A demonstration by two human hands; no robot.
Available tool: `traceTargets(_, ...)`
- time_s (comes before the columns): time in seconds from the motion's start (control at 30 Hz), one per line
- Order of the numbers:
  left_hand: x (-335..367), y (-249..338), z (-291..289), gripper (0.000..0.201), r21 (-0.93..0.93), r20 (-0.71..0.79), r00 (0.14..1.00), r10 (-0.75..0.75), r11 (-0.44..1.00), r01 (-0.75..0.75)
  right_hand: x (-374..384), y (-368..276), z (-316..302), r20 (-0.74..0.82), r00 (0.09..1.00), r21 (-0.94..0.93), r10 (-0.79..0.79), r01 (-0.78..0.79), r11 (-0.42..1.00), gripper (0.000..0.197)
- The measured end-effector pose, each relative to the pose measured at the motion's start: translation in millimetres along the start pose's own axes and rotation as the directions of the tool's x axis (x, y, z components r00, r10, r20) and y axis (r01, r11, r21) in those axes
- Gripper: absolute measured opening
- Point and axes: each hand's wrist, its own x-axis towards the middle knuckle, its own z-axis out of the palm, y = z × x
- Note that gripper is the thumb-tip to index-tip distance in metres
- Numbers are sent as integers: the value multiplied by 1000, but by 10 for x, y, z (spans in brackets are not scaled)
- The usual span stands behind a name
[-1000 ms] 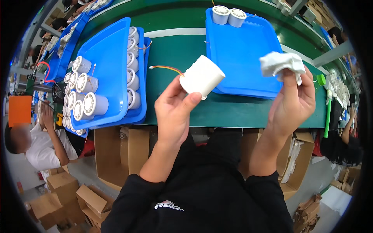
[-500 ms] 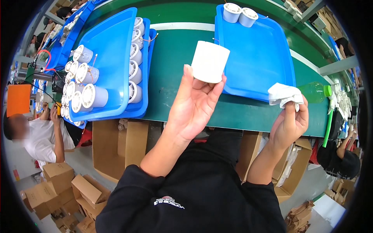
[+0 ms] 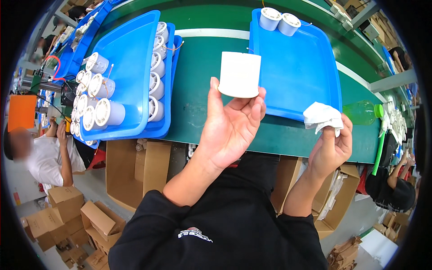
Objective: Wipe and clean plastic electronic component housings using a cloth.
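My left hand (image 3: 234,128) holds a white cylindrical housing (image 3: 240,74) upright by its lower rim, thumb on one side and fingers on the other. Its smooth side faces me, and its ends are mostly out of sight. In my right hand (image 3: 330,146), a crumpled white cloth (image 3: 322,116) is pinched between thumb and fingers, apart from the housing. Beyond my hands lies a blue tray (image 3: 297,67), with two similar white housings (image 3: 280,20) standing at its far edge.
Stacked blue trays (image 3: 130,63) on the left carry several white housings with thin wires. A green bottle (image 3: 360,112) lies right of the cloth on the green table (image 3: 198,103). Cardboard boxes (image 3: 123,175) stand below the table edge. Other people (image 3: 51,155) work at both sides.
The housing has turned from tilted to nearly upright and come slightly lower. My right hand has moved a little left and down with the cloth.
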Motion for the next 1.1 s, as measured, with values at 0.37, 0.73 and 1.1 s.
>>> traceTargets(0.37, -30, -50, 10, 71, 295, -42, 974, 224, 934, -202, -32, 3, 94, 81, 992, -38, -100, 103, 994, 22)
traceTargets(0.73, -82, -179, 83, 58, 564, 43, 907, 418, 739, -368, -73, -36, 96, 96, 991, -44, -95, 99, 994, 21)
traceTargets(1.1, -139, -212, -40, 53, 784, 424, 697, 578, 152, -602, -122, -53, 77, 102, 991, -36, -86, 91, 995, 22)
